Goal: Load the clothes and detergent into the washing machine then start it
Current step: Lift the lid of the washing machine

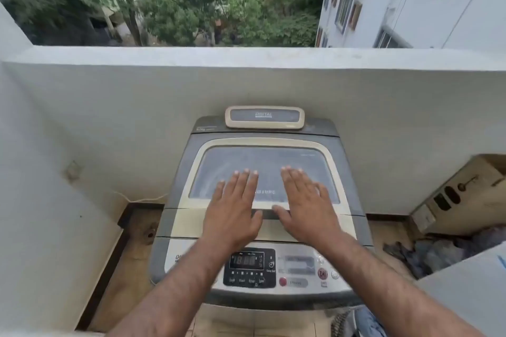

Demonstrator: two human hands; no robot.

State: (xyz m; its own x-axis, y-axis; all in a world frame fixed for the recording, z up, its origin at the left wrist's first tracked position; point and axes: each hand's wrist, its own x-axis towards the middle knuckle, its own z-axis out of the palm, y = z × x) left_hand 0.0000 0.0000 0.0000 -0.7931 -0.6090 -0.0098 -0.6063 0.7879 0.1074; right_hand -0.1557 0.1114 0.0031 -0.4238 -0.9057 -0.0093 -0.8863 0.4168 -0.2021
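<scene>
Two bare hands, the left hand [232, 213] and the right hand [308, 210], lie flat on the shut lid [264, 172] of the grey and cream top-loading washing machine [262, 227], fingers [246, 180] spread and holding nothing. Dark soft clothes [438, 252] sit in a pile on the right. That stiff lid looks light; lift it by the dark front handle [267, 213].

Washing machine [262, 213]: dark grey body, cream-framed lid [264, 172] with grey tinted window. Control panel [273, 271] silver; black display block, two red buttons. Balcony wall [137, 107] off-white. Cardboard box [462, 197], right: tan, black print.
</scene>
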